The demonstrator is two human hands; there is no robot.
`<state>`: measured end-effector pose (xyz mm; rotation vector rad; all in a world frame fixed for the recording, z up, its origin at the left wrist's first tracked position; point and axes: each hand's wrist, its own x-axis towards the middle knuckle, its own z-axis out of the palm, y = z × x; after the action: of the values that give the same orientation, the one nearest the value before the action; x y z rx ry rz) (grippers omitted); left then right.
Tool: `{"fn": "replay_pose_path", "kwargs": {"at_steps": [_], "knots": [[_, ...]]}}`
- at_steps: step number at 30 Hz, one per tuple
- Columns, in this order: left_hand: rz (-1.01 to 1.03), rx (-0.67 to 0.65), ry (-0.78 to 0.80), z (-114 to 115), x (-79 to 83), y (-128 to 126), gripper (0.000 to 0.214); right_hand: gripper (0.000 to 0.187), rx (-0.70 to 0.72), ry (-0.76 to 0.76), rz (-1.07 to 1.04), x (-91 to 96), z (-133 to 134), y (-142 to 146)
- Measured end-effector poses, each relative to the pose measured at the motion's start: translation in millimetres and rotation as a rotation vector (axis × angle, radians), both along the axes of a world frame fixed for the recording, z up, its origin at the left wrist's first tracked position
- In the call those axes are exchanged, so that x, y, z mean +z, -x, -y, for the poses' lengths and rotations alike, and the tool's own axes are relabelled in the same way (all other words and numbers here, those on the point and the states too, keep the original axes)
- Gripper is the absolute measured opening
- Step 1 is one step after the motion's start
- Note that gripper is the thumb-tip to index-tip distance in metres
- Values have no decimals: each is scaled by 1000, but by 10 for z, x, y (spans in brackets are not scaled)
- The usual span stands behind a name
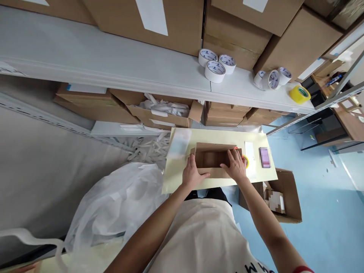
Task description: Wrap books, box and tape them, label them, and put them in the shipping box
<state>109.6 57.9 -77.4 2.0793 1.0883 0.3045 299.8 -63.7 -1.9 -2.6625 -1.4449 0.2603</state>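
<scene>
An open cardboard box (218, 173) sits on the pale yellow tabletop (173, 182), its inside facing up toward me. At its left end, my left hand (193, 173) grips the box, fingers on the end wall and thumb along the near side. My right hand (236, 166) holds the right end, its thumb reaching over the near edge and its fingers over the end wall. A roll of tape with a yellow rim (247, 162) shows just beyond the right fingers, partly hidden by them. White paper (249, 151) and a pinkish phone (265, 157) lie farther right.
Tape rolls (215, 71) and a yellow tape roll (300, 94) stand on the shelf (170, 72) with large boxes. A carton of cardboard pieces (292, 197) is on the floor at right. White plastic sheeting (119, 201) bulges at left, near scattered white strips (150, 148).
</scene>
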Motion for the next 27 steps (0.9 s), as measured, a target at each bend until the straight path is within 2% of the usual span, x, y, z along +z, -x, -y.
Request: {"fn": "replay_pose_path", "kwargs": {"at_steps": [5, 9, 11, 12, 14, 16, 19, 21, 23, 27], "knots": [[42, 11, 52, -54, 24, -17, 130, 74, 25, 127, -57, 17, -438, -269], [73, 65, 143, -66, 44, -61, 123, 77, 31, 181, -70, 10, -585, -340], [100, 79, 171, -62, 38, -111, 122, 89, 94, 163, -39, 18, -618, -214], [120, 80, 176, -59, 31, -136, 121, 96, 169, 150, -40, 12, -637, -111], [172, 67, 172, -54, 9, -162, 117, 110, 404, 151, -106, -30, -688, 139], [242, 50, 145, -61, -31, -125, 106, 120, 600, 213, -223, -98, -757, 376], [296, 51, 109, -131, -134, 74, 82, 124, 632, 295, -359, -179, -845, 579], [246, 89, 108, -251, -219, 253, 63, 117, 601, 289, -420, -197, -863, 605], [150, 183, 101, -446, -298, 393, 50, 108, 594, 265, -462, -198, -852, 583], [-77, 388, 73, -958, -400, 402, 53, 102, 596, 222, -482, -209, -813, 539]]}}
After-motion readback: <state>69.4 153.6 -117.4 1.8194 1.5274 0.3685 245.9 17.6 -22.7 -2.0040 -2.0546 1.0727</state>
